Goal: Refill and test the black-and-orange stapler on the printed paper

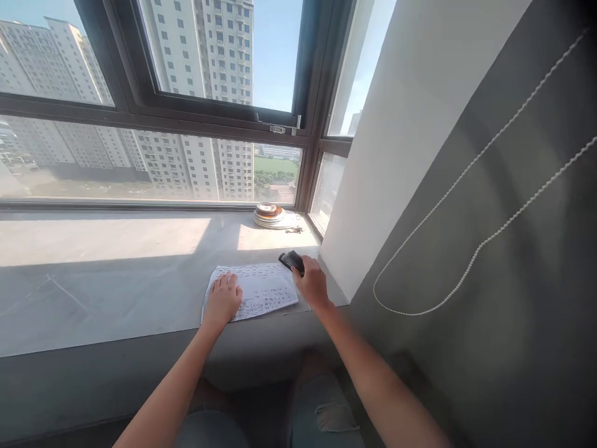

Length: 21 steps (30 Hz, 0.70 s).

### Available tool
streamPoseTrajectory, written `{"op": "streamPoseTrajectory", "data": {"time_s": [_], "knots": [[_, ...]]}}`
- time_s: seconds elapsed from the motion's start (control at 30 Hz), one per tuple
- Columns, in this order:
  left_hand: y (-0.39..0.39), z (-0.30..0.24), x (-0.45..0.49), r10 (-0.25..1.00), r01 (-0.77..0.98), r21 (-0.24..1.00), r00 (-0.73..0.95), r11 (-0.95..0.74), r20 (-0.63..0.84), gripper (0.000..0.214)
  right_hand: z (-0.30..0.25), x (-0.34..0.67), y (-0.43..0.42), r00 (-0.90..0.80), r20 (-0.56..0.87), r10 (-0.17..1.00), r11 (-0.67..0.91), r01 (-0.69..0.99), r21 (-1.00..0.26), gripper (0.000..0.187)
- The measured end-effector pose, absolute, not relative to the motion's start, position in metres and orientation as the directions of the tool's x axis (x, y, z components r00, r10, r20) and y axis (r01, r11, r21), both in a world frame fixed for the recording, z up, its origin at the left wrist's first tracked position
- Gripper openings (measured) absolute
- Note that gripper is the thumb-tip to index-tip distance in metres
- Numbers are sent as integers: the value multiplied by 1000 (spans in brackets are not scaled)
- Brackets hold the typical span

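Observation:
A printed sheet of paper (261, 287) lies on the grey window sill (116, 286) near its front edge. My left hand (222, 300) rests flat on the sheet's left part, fingers spread. At the sheet's upper right corner, my right hand (311, 283) is closed around a small black object (291, 260), which looks like a stapler. The object's front end touches the paper's corner.
A stack of round plates or discs (269, 216) sits at the back of the sill by the window, with small dark bits beside it. A white wall (396, 155) and a grey blind with a bead chain (466, 218) stand to the right. My knees are below the sill.

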<state>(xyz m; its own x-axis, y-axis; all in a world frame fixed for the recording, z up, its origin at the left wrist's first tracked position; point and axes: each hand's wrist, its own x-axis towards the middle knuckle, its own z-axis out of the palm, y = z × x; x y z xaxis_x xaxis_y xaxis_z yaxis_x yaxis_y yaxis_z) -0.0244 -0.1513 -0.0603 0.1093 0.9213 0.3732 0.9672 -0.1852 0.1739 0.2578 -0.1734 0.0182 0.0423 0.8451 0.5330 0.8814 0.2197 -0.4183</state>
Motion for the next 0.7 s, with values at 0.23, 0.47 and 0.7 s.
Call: {"op": "streamPoseTrajectory", "data": {"time_s": [0.23,0.47,0.7], "knots": [[-147,-59,-32,912,961,184,121,-207,392,48,7,171,-149,-173,318,932,313,826,-469,16],[-140,-49,-50,875,921,338,6,-193,483,47,-24,211,-149,-173,347,922,348,762,-546,25],[-128,-34,-199,931,961,197,-245,196,272,59,-22,281,-134,-47,401,915,328,666,-670,24]]}}
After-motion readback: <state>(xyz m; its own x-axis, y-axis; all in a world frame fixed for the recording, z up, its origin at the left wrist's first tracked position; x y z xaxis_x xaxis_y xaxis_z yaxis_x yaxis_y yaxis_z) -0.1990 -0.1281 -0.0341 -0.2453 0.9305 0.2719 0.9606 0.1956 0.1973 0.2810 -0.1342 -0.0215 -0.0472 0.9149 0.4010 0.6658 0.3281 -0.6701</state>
